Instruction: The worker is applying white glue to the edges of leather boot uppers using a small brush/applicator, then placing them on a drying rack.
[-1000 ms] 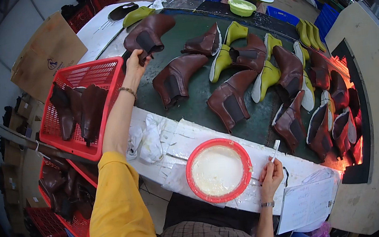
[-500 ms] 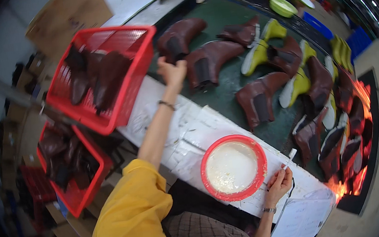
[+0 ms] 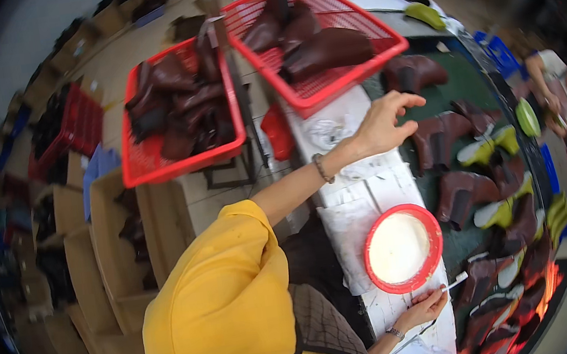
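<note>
While the left hand (image 3: 383, 122) hangs open over the edge of the green work surface (image 3: 474, 86), fingers spread and grasping nothing, it sits just beside a dark brown boot upper (image 3: 440, 140) lying on its side, with another brown upper (image 3: 413, 71) a little farther up the bench. Whether the fingertips touch the nearer upper cannot be told. A bracelet circles the wrist, and the yellow sleeve (image 3: 240, 281) covers the arm up to the elbow.

Down at the lower edge, the right hand (image 3: 424, 310) is closed around a thin white-handled brush (image 3: 452, 283), its tip pointing up toward the rim of a round red bowl (image 3: 404, 247) holding a whitish paste (glue, by the look of it). The bowl rests on white paper sheets (image 3: 370, 187) that cover the near strip of the bench.

More brown uppers stretched on yellow-green lasts (image 3: 499, 147) lie in a row along the green surface toward the right. A red mesh basket (image 3: 314, 32) on the bench end holds several brown uppers, and a second red basket (image 3: 176, 112), also full of them, stands lower beside it. Cardboard boxes (image 3: 115, 247) are stacked on the floor at left. Another person's hands (image 3: 557, 97) work at the far right edge.
</note>
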`<state>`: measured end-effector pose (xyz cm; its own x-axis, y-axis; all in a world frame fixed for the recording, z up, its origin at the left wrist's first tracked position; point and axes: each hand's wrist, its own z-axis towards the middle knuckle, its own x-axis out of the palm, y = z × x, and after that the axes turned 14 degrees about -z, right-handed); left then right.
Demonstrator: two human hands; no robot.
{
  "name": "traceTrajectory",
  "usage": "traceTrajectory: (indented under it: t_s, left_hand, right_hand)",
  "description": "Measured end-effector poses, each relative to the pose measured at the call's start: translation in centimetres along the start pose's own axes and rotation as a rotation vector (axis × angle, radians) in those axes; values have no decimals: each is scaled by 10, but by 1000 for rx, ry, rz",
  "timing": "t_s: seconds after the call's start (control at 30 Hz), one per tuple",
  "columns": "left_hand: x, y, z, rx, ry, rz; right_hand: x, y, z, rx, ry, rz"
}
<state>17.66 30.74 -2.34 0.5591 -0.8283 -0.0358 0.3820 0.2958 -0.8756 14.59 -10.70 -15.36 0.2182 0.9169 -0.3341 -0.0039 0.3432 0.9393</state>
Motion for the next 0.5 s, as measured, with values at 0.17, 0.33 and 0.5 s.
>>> traceTrajectory:
  t_s: [0.17, 0.33, 0.5]
  left_hand:
    - [-141, -44, -44, 176, -490, 313]
    - [-329, -29, -75, 16, -1109, 1236]
    - [-481, 51, -113, -526, -1530, 390]
  right_hand:
    - [-3, 3, -2, -64, 7, -65]
    - [-4, -3, -1, -69, 14, -61]
    - [-4, -11, 0, -87, -17, -100]
